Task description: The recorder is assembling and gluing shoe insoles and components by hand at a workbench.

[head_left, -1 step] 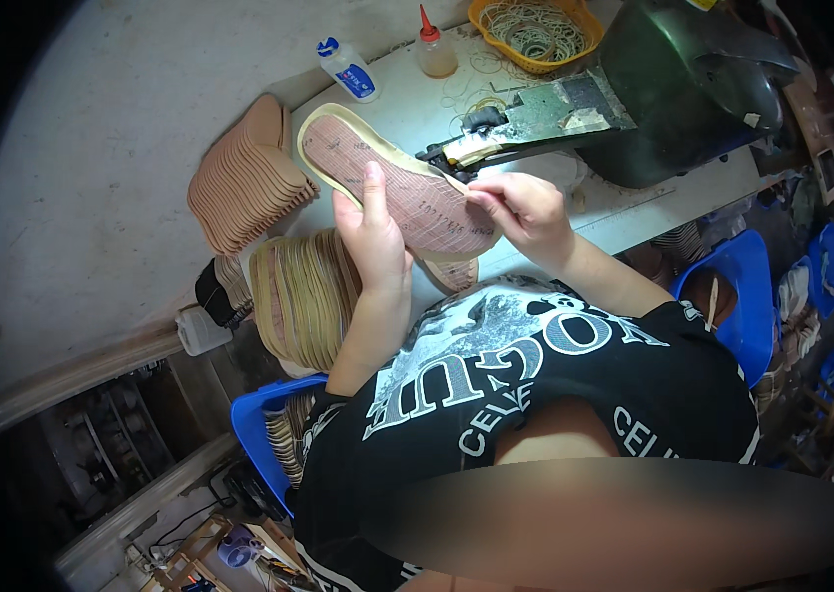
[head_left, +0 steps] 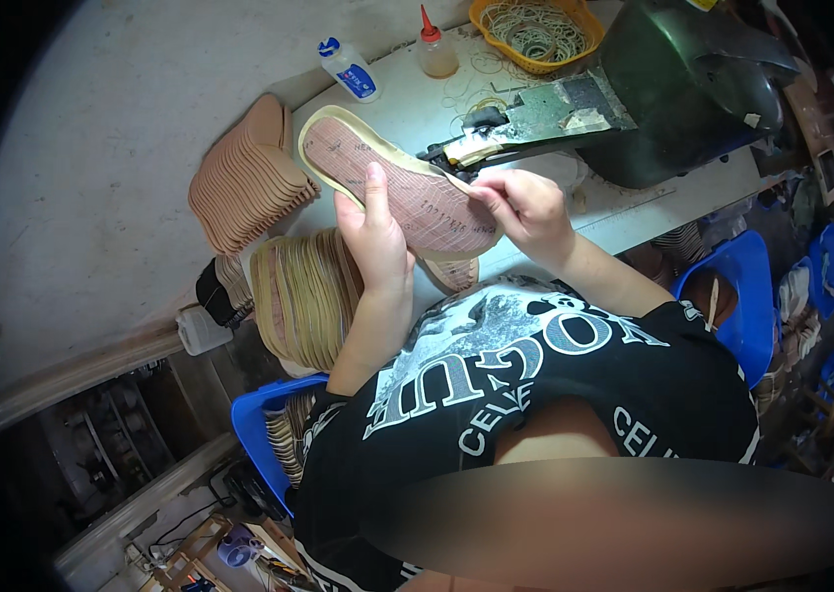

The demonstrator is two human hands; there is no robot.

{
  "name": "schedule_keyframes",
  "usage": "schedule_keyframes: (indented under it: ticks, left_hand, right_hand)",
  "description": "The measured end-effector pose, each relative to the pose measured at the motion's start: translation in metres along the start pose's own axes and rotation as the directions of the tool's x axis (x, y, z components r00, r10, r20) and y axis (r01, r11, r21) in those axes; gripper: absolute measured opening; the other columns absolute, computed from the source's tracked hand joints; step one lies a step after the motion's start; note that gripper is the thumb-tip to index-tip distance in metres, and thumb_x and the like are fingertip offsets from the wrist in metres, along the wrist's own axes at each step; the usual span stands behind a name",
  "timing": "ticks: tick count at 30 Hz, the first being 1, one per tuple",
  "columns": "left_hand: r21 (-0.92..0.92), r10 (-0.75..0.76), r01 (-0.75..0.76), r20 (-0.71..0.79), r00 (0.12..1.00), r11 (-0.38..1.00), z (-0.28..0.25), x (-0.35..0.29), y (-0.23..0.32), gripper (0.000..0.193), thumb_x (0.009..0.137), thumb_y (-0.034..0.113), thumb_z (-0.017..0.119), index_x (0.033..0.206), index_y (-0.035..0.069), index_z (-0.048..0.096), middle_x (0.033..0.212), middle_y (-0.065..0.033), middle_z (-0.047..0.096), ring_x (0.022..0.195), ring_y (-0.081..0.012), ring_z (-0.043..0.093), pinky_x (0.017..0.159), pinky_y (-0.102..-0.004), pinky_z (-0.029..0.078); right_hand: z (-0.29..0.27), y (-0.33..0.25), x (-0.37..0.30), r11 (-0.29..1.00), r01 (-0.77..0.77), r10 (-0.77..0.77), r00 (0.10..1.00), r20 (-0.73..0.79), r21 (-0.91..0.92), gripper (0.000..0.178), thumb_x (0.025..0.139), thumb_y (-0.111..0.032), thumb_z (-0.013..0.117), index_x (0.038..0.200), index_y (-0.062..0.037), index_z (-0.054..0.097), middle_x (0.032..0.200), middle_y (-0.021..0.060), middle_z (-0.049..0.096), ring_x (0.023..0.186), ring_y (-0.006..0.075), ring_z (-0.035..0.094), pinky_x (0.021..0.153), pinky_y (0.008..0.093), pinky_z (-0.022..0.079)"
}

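The fingers of the right hand (head_left: 530, 212) are drawn together, thumb and forefinger pinching the edge of a sole-shaped piece (head_left: 417, 202) along its right side; the other fingers curl in toward the palm. The left hand (head_left: 372, 232) grips the same piece from the left, its thumb lying straight on the reddish, lined face; its other fingers are mostly hidden underneath, so how far they spread cannot be told. The piece is held tilted above the near part of the table (head_left: 397, 116), its narrow end pointing up and left, its wide end toward the person. A pale beige border runs round much of its edge.

Just beyond the piece's right edge is the dark head of a green machine (head_left: 560, 109); whether they touch is unclear. Partly below the wide end shows a second reddish piece (head_left: 456, 274). Left of the left forearm stands a stack of beige-edged pieces (head_left: 303, 301), with a fanned pile of tan pieces (head_left: 244, 178) farther up. Toward the table's far side are a white bottle (head_left: 350, 74), a clear bottle with a red nozzle (head_left: 436, 57) and a yellow basket (head_left: 589, 44) filled with pale loops.
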State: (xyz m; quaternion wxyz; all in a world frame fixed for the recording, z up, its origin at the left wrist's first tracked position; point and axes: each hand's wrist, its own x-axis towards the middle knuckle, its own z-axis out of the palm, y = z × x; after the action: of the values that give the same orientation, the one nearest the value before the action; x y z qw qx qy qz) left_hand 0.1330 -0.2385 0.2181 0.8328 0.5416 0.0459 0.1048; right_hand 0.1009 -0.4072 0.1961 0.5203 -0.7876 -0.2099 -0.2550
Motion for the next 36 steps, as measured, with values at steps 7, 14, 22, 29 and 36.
schedule_keyframes:
  ticks: [7, 14, 22, 29, 36]
  left_hand:
    - [-0.070, -0.018, 0.022, 0.064, 0.998, 0.997, -0.006, -0.006, 0.001, 0.024, 0.097, 0.016, 0.052, 0.115, 0.001, 0.050, 0.105, -0.0066, 0.060, 0.091, -0.0132, 0.060, 0.082, -0.0271, 0.048]
    - [-0.011, 0.020, -0.019, 0.022, 1.000, 1.000, -0.003, -0.003, 0.007, 0.024, 0.097, 0.014, 0.053, 0.116, 0.000, 0.049, 0.106, -0.0078, 0.060, 0.092, -0.0137, 0.060, 0.083, -0.0277, 0.049]
    - [-0.037, 0.070, -0.068, 0.062, 0.996, 0.997, -0.004, -0.008, -0.001, 0.025, 0.096, 0.013, 0.053, 0.118, 0.001, 0.048, 0.109, -0.0087, 0.059, 0.094, -0.0140, 0.059, 0.084, -0.0284, 0.049]
    - [-0.185, -0.064, 0.103, 0.207, 0.976, 0.977, -0.009, -0.011, 0.004, 0.027, 0.096, 0.012, 0.053, 0.120, 0.001, 0.047, 0.108, -0.0089, 0.059, 0.094, -0.0134, 0.060, 0.084, -0.0288, 0.049]
    - [-0.037, -0.152, 0.189, 0.455, 0.878, 0.981, -0.006, -0.019, 0.004, 0.036, 0.087, 0.010, 0.064, 0.119, -0.001, 0.049, 0.111, -0.0093, 0.062, 0.098, -0.0127, 0.059, 0.089, -0.0267, 0.045]
  right_hand:
    - [0.005, 0.004, -0.003, 0.567, -0.566, 0.494, 0.815, 0.303, 0.599, 0.018, 0.099, -0.020, 0.050, 0.090, -0.0038, 0.055, 0.077, -0.0059, 0.050, 0.072, 0.0041, 0.046, 0.067, 0.0194, 0.039]
    - [-0.007, -0.011, 0.003, 0.995, -0.045, 0.040, 0.998, 0.050, 0.088, 0.014, 0.081, -0.001, 0.068, 0.095, -0.0004, 0.064, 0.087, 0.0104, 0.065, 0.076, 0.0187, 0.064, 0.066, 0.0296, 0.049]
    - [0.005, 0.008, -0.001, 0.240, -0.570, 0.542, 0.750, 0.379, 0.786, 0.021, 0.097, -0.022, 0.052, 0.092, -0.0029, 0.060, 0.086, -0.0001, 0.062, 0.077, 0.0062, 0.057, 0.069, 0.0220, 0.044]
    - [-0.003, 0.023, 0.000, -0.270, -0.695, 0.135, 0.658, 0.741, 0.666, 0.025, 0.098, -0.025, 0.049, 0.104, -0.0031, 0.057, 0.098, 0.0047, 0.061, 0.087, 0.0107, 0.058, 0.078, 0.0265, 0.047]
    - [0.019, 0.044, 0.014, 0.048, -0.797, 0.100, 0.604, 0.791, 0.602, 0.043, 0.092, -0.038, 0.059, 0.117, -0.0028, 0.057, 0.100, 0.0027, 0.063, 0.089, 0.0083, 0.060, 0.078, 0.0232, 0.050]
